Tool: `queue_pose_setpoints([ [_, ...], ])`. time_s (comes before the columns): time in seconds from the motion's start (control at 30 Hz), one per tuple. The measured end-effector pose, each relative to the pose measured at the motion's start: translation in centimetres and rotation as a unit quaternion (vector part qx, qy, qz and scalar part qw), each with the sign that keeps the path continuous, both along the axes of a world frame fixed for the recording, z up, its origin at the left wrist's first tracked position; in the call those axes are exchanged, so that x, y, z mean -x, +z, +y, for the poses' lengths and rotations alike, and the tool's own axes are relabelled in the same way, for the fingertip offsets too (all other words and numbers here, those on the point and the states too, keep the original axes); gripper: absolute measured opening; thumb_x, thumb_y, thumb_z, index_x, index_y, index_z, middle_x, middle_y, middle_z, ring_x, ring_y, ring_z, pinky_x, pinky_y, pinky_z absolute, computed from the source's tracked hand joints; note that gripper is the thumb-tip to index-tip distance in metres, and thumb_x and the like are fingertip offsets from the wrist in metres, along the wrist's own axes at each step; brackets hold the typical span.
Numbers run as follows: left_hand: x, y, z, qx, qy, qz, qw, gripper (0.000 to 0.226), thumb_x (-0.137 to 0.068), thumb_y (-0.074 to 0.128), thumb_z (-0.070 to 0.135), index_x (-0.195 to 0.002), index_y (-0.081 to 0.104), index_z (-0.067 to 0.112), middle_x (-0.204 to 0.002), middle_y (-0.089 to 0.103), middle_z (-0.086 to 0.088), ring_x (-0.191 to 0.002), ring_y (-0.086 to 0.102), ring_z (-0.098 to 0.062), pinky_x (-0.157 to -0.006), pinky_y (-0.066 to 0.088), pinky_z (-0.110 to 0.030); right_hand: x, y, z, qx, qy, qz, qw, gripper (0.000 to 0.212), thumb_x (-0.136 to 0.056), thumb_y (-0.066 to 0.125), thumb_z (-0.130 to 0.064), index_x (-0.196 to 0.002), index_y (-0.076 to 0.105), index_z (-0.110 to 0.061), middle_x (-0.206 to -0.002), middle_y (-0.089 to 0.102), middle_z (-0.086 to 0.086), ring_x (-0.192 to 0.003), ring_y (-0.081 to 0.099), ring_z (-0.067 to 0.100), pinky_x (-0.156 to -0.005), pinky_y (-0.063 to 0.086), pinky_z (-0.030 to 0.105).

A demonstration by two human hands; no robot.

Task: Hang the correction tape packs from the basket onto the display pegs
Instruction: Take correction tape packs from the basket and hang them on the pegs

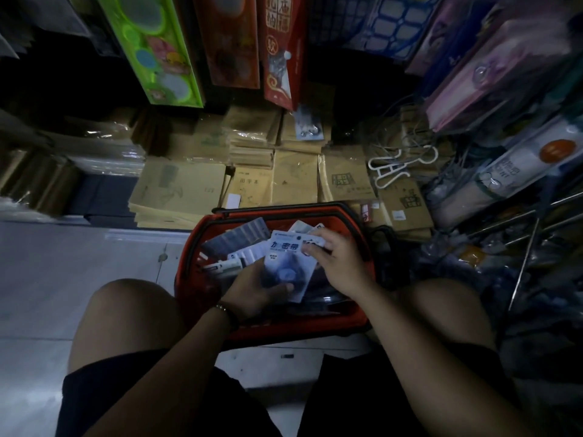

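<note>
A red shopping basket [189,279] stands on the floor between my knees, holding several flat packs [235,241]. Over it my left hand [252,293] grips the lower end of a small stack of pale blue correction tape packs [288,263] from below. My right hand [337,260] rests on the stack's upper right corner, fingers pinching the top pack. Bare metal display pegs [523,263] stick out from the rack at the right. The basket's near floor is hidden by my hands.
Stacks of brown-covered exercise books [179,190] lie on the low shelf behind the basket. A white plastic hook [397,167] lies on them. Hanging packs crowd the rack above, green [157,52] and red [280,52]. Pale tiled floor [79,263] stretches left.
</note>
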State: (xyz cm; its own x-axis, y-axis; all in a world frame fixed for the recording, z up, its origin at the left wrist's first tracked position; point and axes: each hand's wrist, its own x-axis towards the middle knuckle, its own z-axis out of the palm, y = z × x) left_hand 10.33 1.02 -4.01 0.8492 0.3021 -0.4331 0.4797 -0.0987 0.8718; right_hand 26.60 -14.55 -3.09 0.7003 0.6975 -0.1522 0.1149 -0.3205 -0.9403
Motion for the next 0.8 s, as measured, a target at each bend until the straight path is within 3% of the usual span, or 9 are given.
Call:
queue_pose_setpoints([
  [0.1, 0.4, -0.7, 0.2, 0.005, 0.067, -0.007, 0.998, 0.032, -0.092, 0.079, 0.023, -0.123, 0.068, 0.022, -0.116, 0.079, 0.006, -0.107, 0.074, -0.010, -0.092, 0.061, -0.034, -0.5, -2.6, 0.8, 0.022, -0.057, 0.028, 0.998, 0.018, -0.109, 0.055, -0.030, -0.115, 0.068, -0.039, -0.108, 0.076, 0.003, -0.088, 0.074, 0.024, -0.074, 0.063, 0.044],
  [0.17, 0.6, -1.1, 0.6, -0.036, 0.103, 0.029, 0.994, 0.029, -0.094, 0.076, 0.028, -0.121, 0.065, 0.022, -0.114, 0.076, 0.002, -0.106, 0.073, -0.015, -0.090, 0.062, -0.039, -1.6, -4.6, 0.5, 0.136, -0.027, 0.003, 0.990, 0.022, -0.109, 0.050, -0.019, -0.122, 0.064, -0.031, -0.124, 0.071, 0.006, -0.097, 0.069, 0.019, -0.076, 0.055, 0.034],
  [0.27, 0.8, -1.5, 1.5, -0.090, 0.149, 0.090, 0.981, 0.027, -0.095, 0.075, 0.032, -0.115, 0.059, 0.023, -0.108, 0.069, 0.001, -0.101, 0.069, -0.020, -0.082, 0.057, -0.033, -2.4, -7.4, -0.8, 0.345, 0.138, -0.155, 0.916, 0.030, -0.098, 0.060, -0.007, -0.125, 0.063, -0.022, -0.128, 0.065, 0.002, -0.116, 0.061, 0.022, -0.090, 0.046, 0.030],
  [0.37, 0.6, -1.3, 2.2, -0.089, 0.163, 0.103, 0.977, 0.020, -0.097, 0.072, 0.032, -0.107, 0.055, 0.025, -0.105, 0.066, -0.001, -0.101, 0.069, -0.024, -0.073, 0.054, -0.027, -1.7, -9.4, -1.2, 0.445, 0.220, -0.239, 0.835, 0.042, -0.089, 0.069, -0.014, -0.128, 0.062, -0.029, -0.139, 0.062, 0.000, -0.134, 0.053, 0.028, -0.110, 0.042, 0.040],
  [0.47, -0.1, -0.7, 2.4, -0.110, 0.151, 0.098, 0.978, 0.019, -0.098, 0.070, 0.032, -0.089, 0.054, 0.030, -0.103, 0.069, -0.005, -0.098, 0.072, -0.027, -0.086, 0.062, -0.045, -1.5, -9.2, -0.7, 0.509, 0.211, -0.250, 0.796, 0.041, -0.092, 0.066, -0.018, -0.131, 0.063, -0.032, -0.145, 0.059, 0.000, -0.141, 0.046, 0.030, -0.113, 0.035, 0.046],
  [0.57, -0.7, 0.6, 2.2, -0.090, 0.150, 0.094, 0.980, 0.026, -0.093, 0.071, 0.044, -0.085, 0.052, 0.028, -0.105, 0.070, -0.013, -0.098, 0.071, -0.033, -0.092, 0.060, -0.053, -1.8, -9.5, -0.9, 0.529, 0.201, -0.251, 0.785, 0.039, -0.096, 0.057, -0.014, -0.128, 0.068, -0.034, -0.145, 0.058, 0.001, -0.142, 0.044, 0.029, -0.114, 0.032, 0.045],
  [0.67, -0.8, 1.3, 1.8, -0.092, 0.128, 0.084, 0.984, 0.027, -0.077, 0.057, 0.056, -0.084, 0.050, 0.031, -0.102, 0.068, -0.009, -0.100, 0.072, -0.034, -0.090, 0.061, -0.054, -1.6, -9.1, -1.1, 0.530, 0.191, -0.249, 0.788, 0.035, -0.097, 0.056, -0.018, -0.125, 0.069, -0.035, -0.145, 0.058, -0.002, -0.140, 0.046, 0.026, -0.113, 0.033, 0.042],
  [0.73, -0.7, 1.2, 1.8, -0.098, 0.127, 0.087, 0.983, 0.029, -0.083, 0.061, 0.056, -0.090, 0.053, 0.029, -0.101, 0.069, -0.009, -0.096, 0.073, -0.033, -0.087, 0.062, -0.054, -1.5, -8.5, -0.8, 0.518, 0.170, -0.248, 0.801, 0.027, -0.098, 0.056, -0.026, -0.119, 0.071, -0.035, -0.139, 0.061, -0.004, -0.136, 0.049, 0.025, -0.108, 0.036, 0.039],
  [0.8, -0.6, 0.9, 2.1, -0.098, 0.137, 0.094, 0.981, 0.033, -0.084, 0.061, 0.058, -0.095, 0.055, 0.027, -0.102, 0.071, -0.006, -0.093, 0.073, -0.029, -0.085, 0.062, -0.052, -1.5, -7.2, -0.2, 0.470, 0.120, -0.246, 0.839, 0.011, -0.094, 0.061, -0.027, -0.098, 0.070, -0.031, -0.118, 0.063, -0.008, -0.121, 0.057, 0.025, -0.093, 0.040, 0.035],
])
